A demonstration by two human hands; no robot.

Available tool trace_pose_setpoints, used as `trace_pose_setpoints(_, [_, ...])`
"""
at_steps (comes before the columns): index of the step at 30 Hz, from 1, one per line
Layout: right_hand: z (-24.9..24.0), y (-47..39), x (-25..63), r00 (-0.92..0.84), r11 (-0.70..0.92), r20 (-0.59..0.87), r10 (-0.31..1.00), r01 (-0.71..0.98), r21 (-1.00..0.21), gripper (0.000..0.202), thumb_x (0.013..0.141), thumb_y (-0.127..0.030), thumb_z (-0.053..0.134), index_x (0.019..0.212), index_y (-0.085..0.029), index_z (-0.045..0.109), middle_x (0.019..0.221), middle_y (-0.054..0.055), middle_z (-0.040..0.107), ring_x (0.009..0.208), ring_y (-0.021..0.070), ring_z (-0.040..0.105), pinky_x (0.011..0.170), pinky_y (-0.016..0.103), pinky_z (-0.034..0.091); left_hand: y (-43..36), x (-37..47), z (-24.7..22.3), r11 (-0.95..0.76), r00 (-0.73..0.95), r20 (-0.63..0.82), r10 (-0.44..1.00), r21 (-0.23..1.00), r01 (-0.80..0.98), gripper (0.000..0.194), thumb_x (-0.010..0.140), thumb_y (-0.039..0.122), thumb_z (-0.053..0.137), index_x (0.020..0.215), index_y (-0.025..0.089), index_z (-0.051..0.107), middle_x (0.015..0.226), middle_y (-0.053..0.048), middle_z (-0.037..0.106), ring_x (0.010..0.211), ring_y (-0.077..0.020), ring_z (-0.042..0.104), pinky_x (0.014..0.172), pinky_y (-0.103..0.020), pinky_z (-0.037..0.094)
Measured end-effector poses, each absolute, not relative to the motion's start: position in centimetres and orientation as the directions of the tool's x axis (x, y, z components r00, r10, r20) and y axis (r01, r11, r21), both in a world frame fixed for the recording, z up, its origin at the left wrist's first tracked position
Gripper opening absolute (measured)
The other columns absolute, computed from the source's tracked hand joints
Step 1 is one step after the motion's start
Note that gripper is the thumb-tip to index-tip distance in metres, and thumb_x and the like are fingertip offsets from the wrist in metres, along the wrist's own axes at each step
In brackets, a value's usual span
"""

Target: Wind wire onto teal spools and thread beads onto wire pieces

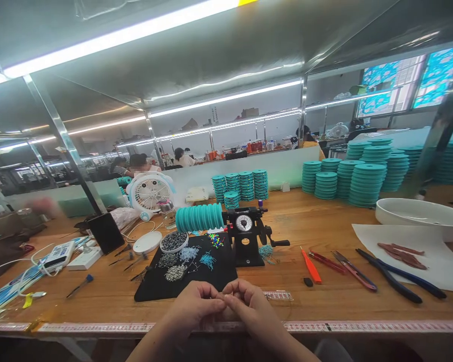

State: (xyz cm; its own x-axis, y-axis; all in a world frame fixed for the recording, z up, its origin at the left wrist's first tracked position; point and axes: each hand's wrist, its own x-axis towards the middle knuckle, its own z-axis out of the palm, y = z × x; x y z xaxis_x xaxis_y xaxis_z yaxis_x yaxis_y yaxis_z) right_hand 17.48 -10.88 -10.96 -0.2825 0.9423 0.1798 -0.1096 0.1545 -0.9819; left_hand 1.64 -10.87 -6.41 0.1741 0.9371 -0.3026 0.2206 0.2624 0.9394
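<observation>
My left hand [200, 305] and my right hand [248, 303] meet over the front of the table, thumbs and fingertips pinched together. What sits between the fingertips is too small to make out. Just beyond lies a black mat [215, 279] with small piles of silvery metal bits [176, 272], clear pieces [189, 254], teal strands [207, 260] and coloured beads [216, 241]. A white dish [189, 245] of dark grey pellets stands on its back left. Behind the hands is a black hand-cranked winder [245, 239], a row of teal spools [199, 217] on its left side.
Right: an orange-handled tool [311, 266], scissors [355, 271], blue-handled pliers [394, 276], a white bowl [419, 213]. Stacked teal spools [368, 183] stand behind. Left: a white fan [152, 193], a white power strip [85, 258], cables. A measuring tape [98, 327] runs along the front edge.
</observation>
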Motion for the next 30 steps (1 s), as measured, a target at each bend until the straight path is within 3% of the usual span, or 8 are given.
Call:
trace_pose_setpoints(3, [-11.2, -10.9, 17.7, -0.280, 0.141, 0.164, 0.946, -0.100, -0.985, 0.028, 0.071, -0.018, 0.055, 0.098, -0.015, 0.059, 0.057, -0.008, 0.033, 0.052, 0.0108, 0.035, 0.051, 0.023, 0.029, -11.5, 2.1, -6.3, 0.272, 0.077, -0.273, 0.959, 0.962, 0.022, 0.030, 0.056, 0.038, 0.076, 0.061, 0.013, 0.061, 0.051, 0.003, 0.051, 0.041, -0.0057, 0.035, 0.039, -0.019, 0.019])
trace_pose_setpoints(7, [-11.8, -10.9, 17.4, -0.265, 0.191, 0.209, 0.941, -0.092, -0.977, 0.043, 0.068, -0.013, 0.054, 0.111, -0.016, 0.054, 0.059, -0.009, 0.035, 0.055, 0.0113, 0.039, 0.055, 0.023, 0.034, -12.8, 3.2, -6.7, 0.256, 0.069, -0.249, 0.966, 0.958, -0.131, 0.032, 0.057, 0.040, 0.077, 0.069, 0.012, 0.068, 0.063, -0.002, 0.057, 0.046, -0.0067, 0.040, 0.040, -0.019, 0.024])
trace_pose_setpoints(12, [-12.0, -10.9, 16.5, -0.277, 0.133, 0.183, 0.943, -0.191, -0.973, 0.052, 0.069, -0.020, 0.059, 0.118, -0.015, 0.046, 0.082, 0.003, 0.061, 0.073, 0.0189, 0.060, 0.069, 0.031, 0.047, -13.4, 4.6, -7.6, 0.109, 0.123, -0.104, 0.987, 0.994, -0.032, 0.025, 0.065, 0.039, 0.072, 0.070, 0.014, 0.073, 0.101, -0.013, 0.062, 0.081, -0.0220, 0.058, 0.066, -0.028, 0.046])
trace_pose_setpoints(16, [-11.8, -11.1, 16.2, -0.222, 0.110, 0.143, 0.965, -0.155, -0.982, 0.060, 0.061, -0.016, 0.062, 0.119, -0.015, 0.045, 0.102, 0.010, 0.063, 0.093, 0.0243, 0.061, 0.084, 0.035, 0.046, -13.1, 5.3, -7.8, -0.049, 0.053, 0.042, 0.998, 0.990, 0.131, 0.015, 0.068, 0.033, 0.071, 0.066, 0.019, 0.074, 0.095, -0.010, 0.064, 0.097, -0.0263, 0.055, 0.087, -0.031, 0.042])
trace_pose_setpoints(20, [-11.9, -11.1, 16.6, -0.212, 0.135, 0.174, 0.962, -0.187, -0.973, 0.040, 0.070, -0.025, 0.060, 0.108, -0.016, 0.051, 0.074, 0.002, 0.061, 0.074, 0.0205, 0.060, 0.068, 0.031, 0.047, -12.7, 5.3, -8.3, 0.070, 0.017, -0.068, 0.998, 0.991, -0.118, 0.022, 0.064, 0.038, 0.074, 0.073, 0.017, 0.074, 0.079, -0.007, 0.064, 0.073, -0.0188, 0.056, 0.069, -0.027, 0.046])
trace_pose_setpoints(23, [-11.7, -11.0, 17.0, -0.240, 0.103, 0.174, 0.955, -0.283, -0.954, 0.021, 0.073, -0.031, 0.061, 0.088, -0.017, 0.056, 0.070, 0.000, 0.059, 0.065, 0.0170, 0.056, 0.060, 0.027, 0.043, -12.7, 5.2, -8.4, 0.155, -0.014, -0.166, 0.986, 0.949, -0.276, 0.029, 0.061, 0.038, 0.077, 0.078, 0.016, 0.073, 0.072, -0.003, 0.062, 0.054, -0.0083, 0.044, 0.051, -0.019, 0.038])
trace_pose_setpoints(27, [-11.3, -10.8, 17.5, -0.194, 0.095, 0.159, 0.968, -0.300, -0.949, 0.027, 0.076, -0.041, 0.063, 0.069, -0.016, 0.060, 0.063, 0.000, 0.058, 0.062, 0.0154, 0.052, 0.060, 0.026, 0.040, -12.8, 5.4, -7.9, 0.174, -0.076, -0.214, 0.974, 0.919, -0.354, 0.029, 0.056, 0.033, 0.081, 0.075, 0.013, 0.073, 0.074, -0.003, 0.063, 0.048, -0.0034, 0.037, 0.043, -0.015, 0.031])
trace_pose_setpoints(30, [-11.2, -10.6, 17.7, -0.218, 0.073, 0.150, 0.964, -0.326, -0.943, 0.031, 0.074, -0.044, 0.067, 0.066, -0.015, 0.063, 0.064, 0.002, 0.061, 0.065, 0.0159, 0.053, 0.064, 0.026, 0.041, -12.8, 5.6, -7.6, 0.215, -0.094, -0.288, 0.953, 0.860, -0.463, 0.029, 0.056, 0.031, 0.081, 0.076, 0.013, 0.070, 0.080, -0.004, 0.066, 0.045, -0.0019, 0.037, 0.039, -0.013, 0.029])
